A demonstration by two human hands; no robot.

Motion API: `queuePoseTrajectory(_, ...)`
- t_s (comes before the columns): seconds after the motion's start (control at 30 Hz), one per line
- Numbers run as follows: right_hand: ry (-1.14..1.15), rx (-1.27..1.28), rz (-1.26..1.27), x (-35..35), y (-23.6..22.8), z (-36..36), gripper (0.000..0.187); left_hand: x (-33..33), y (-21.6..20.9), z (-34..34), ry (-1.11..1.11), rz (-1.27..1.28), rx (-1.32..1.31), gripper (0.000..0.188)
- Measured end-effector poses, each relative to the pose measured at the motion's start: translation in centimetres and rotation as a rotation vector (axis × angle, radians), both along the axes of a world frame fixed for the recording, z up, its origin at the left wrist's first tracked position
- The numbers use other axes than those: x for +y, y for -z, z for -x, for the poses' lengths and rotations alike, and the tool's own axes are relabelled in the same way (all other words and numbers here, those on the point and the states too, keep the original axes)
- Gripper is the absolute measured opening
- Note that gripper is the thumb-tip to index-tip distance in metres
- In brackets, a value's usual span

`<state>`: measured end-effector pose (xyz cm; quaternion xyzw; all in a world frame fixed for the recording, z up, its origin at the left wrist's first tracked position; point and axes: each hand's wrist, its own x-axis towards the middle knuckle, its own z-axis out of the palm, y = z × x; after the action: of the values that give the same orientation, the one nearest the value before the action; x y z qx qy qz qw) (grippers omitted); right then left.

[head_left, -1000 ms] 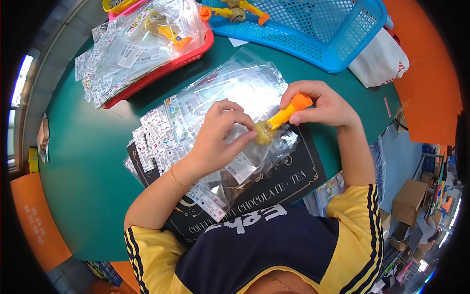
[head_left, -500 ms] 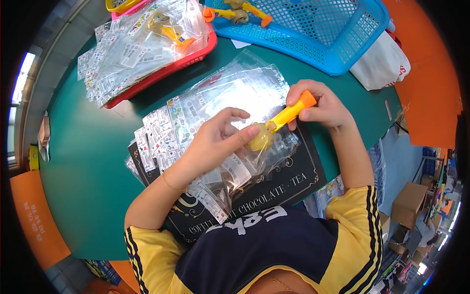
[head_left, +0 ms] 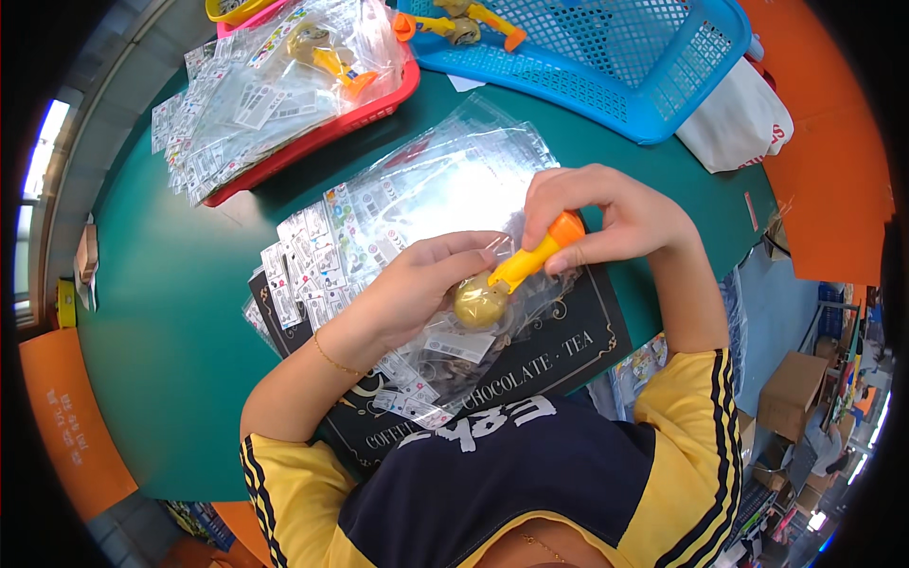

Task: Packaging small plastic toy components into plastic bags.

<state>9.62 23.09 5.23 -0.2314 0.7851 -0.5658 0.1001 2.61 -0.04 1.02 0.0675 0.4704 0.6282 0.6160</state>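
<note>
My right hand (head_left: 606, 216) grips the orange end of a yellow-handled toy (head_left: 532, 261). The toy slants down to the left, and its round, olive-yellow ball end (head_left: 480, 301) lies inside a clear plastic bag (head_left: 445, 379). With thumb and fingers pinched, my left hand (head_left: 421, 289) holds the bag's edge beside the ball. More clear bags with printed cards (head_left: 379, 213) lie in a fanned stack under both hands, on a black printed mat (head_left: 559, 350).
A red basket (head_left: 312, 134) heaped with bags, one holding a similar toy, stands at the far left. At the far right is a blue mesh basket (head_left: 606, 109) with more yellow and orange toys. A white bag (head_left: 734, 133) lies beside it on the green table (head_left: 170, 379).
My right hand has moved left and down, taking the toy along. The ball end now sits lower and further left in the bag. My left hand's fingers have closed in on the bag's edge.
</note>
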Motion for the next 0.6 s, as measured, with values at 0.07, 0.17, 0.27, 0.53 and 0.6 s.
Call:
queuePoseTrajectory(0.07,-0.003,-0.019,0.017,0.2,0.5,0.4,0.023,0.0,-0.2,-0.1,0.016,-0.033,-0.039,0.039)
queuePoseTrajectory(0.17,-0.015,-0.098,0.089,0.3,1.3,0.9,0.023,0.0,-1.0,0.0,0.025,-0.029,-0.065,0.037)
queuePoseTrajectory(0.27,0.009,-0.234,0.164,0.3,2.0,1.3,0.023,0.1,-1.0,0.0,0.036,-0.033,-0.065,0.036)
queuePoseTrajectory(0.53,0.022,-0.43,0.079,-1.6,1.6,1.3,0.028,0.2,0.3,0.0,-0.007,-0.106,-0.145,0.042)
queuePoseTrajectory(0.6,0.079,-0.394,0.058,-1.6,1.8,1.4,0.029,0.3,0.2,0.1,-0.048,-0.075,-0.136,0.042)
